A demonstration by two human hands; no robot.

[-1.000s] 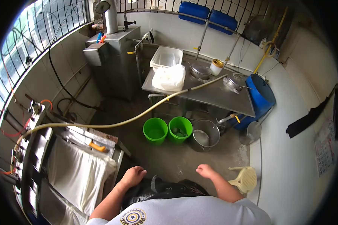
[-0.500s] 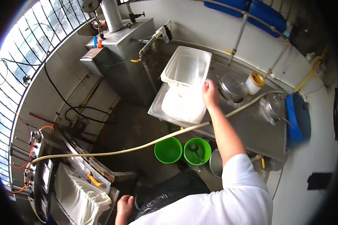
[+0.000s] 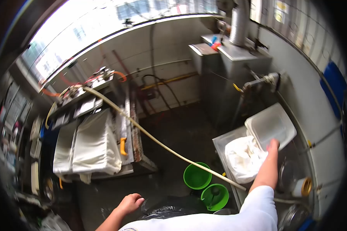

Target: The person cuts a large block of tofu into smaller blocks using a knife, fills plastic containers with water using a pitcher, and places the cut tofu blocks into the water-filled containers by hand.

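Right hand [image 3: 273, 145] at translucent tub [image 3: 272, 122]; left hand [image 3: 130, 203] apart.

At three o'clock I see a smooth, translucent plastic tub [image 3: 279, 122], with crumpled, matt white cloth [image 3: 241, 159] at four on a dull metal bench [image 3: 228, 136]. Glossy, wrinkled black plastic [image 3: 175, 208] lies at six, smooth green plastic buckets [image 3: 197, 177] at five. Folded matt fabric [image 3: 95, 146] drapes at eight; a smooth metal cabinet [image 3: 221, 84] stands towards two.
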